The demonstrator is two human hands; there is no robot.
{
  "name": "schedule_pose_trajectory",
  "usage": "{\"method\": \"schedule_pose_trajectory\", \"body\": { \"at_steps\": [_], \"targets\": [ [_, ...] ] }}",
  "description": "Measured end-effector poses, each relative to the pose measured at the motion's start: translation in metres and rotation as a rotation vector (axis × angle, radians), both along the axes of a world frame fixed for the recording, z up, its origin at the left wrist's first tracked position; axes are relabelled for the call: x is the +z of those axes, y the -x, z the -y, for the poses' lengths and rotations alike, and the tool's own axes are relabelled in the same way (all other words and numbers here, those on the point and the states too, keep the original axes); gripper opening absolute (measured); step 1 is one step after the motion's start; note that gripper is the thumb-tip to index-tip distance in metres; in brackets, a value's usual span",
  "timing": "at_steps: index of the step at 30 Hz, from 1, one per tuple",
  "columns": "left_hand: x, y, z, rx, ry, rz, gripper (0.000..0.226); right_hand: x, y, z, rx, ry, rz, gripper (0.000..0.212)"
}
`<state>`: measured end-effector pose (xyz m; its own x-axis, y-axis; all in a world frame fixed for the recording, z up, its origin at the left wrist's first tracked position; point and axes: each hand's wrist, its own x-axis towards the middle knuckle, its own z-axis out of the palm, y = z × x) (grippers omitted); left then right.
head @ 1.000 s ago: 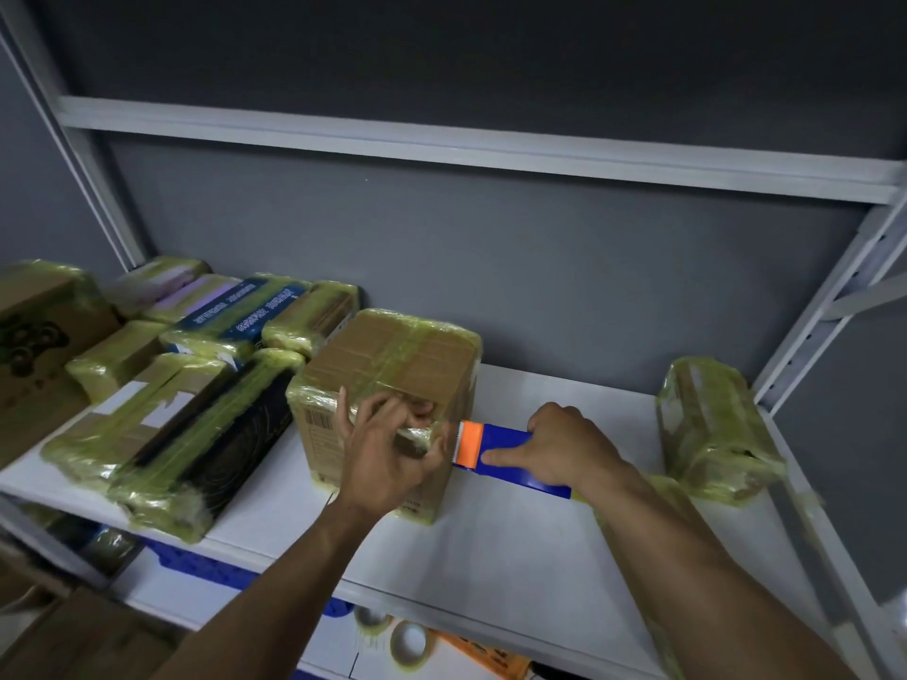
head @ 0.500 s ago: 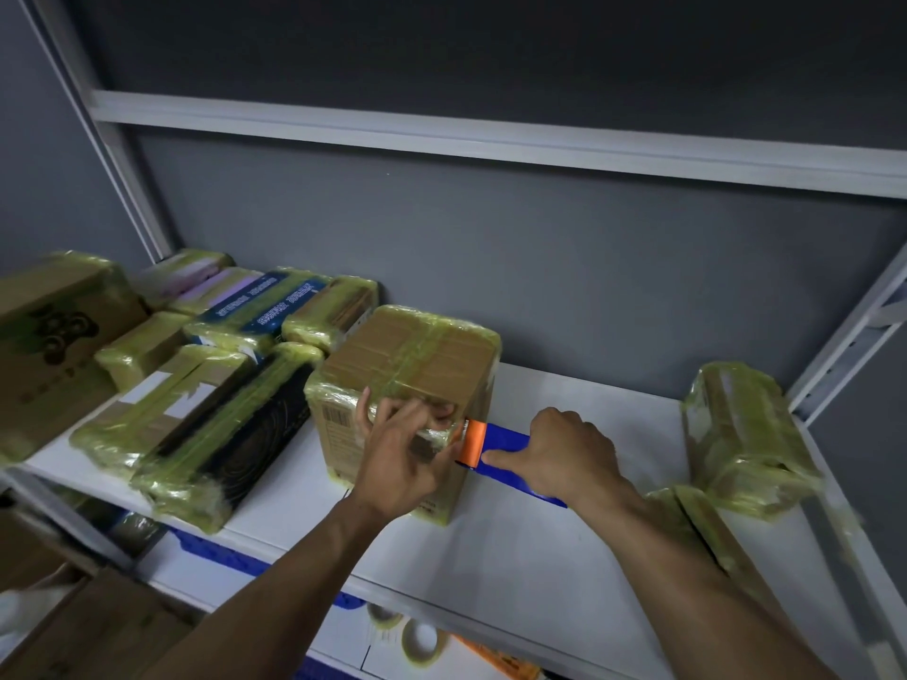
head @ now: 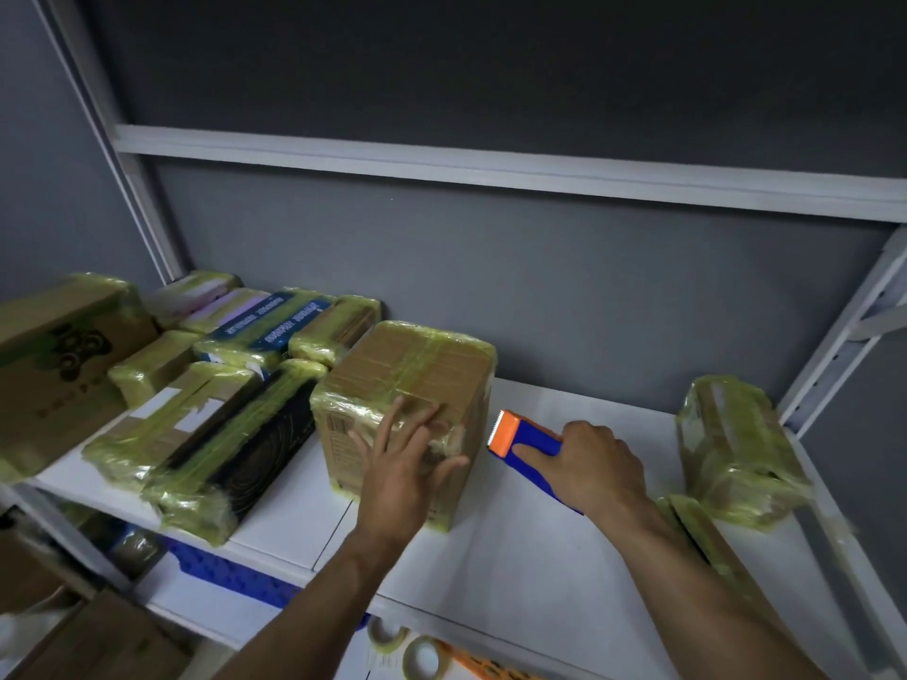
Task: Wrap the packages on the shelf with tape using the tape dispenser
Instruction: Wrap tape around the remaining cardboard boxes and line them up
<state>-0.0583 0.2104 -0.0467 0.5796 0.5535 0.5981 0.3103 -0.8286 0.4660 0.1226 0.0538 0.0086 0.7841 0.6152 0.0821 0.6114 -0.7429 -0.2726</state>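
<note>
Left hand (head: 402, 463) lies spread flat on the upright package (head: 417, 380) at mid-shelf (head: 540, 557), pressing tape down; right hand (head: 589, 463) grips the tape dispenser (head: 520, 436), now drawn clear of the package's right face, which it touched a moment ago; strip apparently cut, this pass likely complete.

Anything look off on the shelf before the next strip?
Nothing spilled or damaged. Only the tape on the box looks wrinkled at its near top corner, under the left hand pressing it. The dispenser, held by the right hand, sits clear of the box.
</note>
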Motion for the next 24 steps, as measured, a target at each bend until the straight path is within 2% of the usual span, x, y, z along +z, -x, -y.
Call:
{"method": "schedule_pose_trajectory", "body": {
  "at_steps": [5,10,12,15,17,19,21,24],
  "targets": [
    [0.004,-0.003,0.002,-0.061,0.182,0.173,0.019,0.002,-0.001,0.015,0.029,-0.163,-0.114,0.058],
    [0.014,0.008,-0.014,-0.305,0.206,0.121,0.015,0.012,0.008,0.024,0.051,-0.432,-0.302,0.068],
    [0.014,0.015,-0.024,-0.353,0.262,0.124,0.017,0.019,0.011,0.026,0.070,-0.490,-0.313,0.072],
    [0.014,0.023,-0.039,-0.137,0.294,0.135,0.054,0.027,0.013,0.030,0.078,-0.516,-0.280,0.068],
    [0.018,0.025,-0.044,0.107,0.255,0.019,0.064,0.029,0.012,0.032,0.088,-0.516,-0.260,0.064],
    [0.021,0.024,-0.039,0.254,0.126,-0.065,0.046,0.028,0.011,0.035,0.108,-0.526,-0.275,0.059],
    [0.027,0.018,-0.024,0.296,0.032,-0.064,0.026,0.028,0.011,0.037,0.118,-0.540,-0.328,0.056],
    [0.031,-0.006,0.007,0.153,-0.026,-0.090,0.033,0.028,0.010,0.039,0.069,-0.567,-0.385,0.067]
  ]
}}
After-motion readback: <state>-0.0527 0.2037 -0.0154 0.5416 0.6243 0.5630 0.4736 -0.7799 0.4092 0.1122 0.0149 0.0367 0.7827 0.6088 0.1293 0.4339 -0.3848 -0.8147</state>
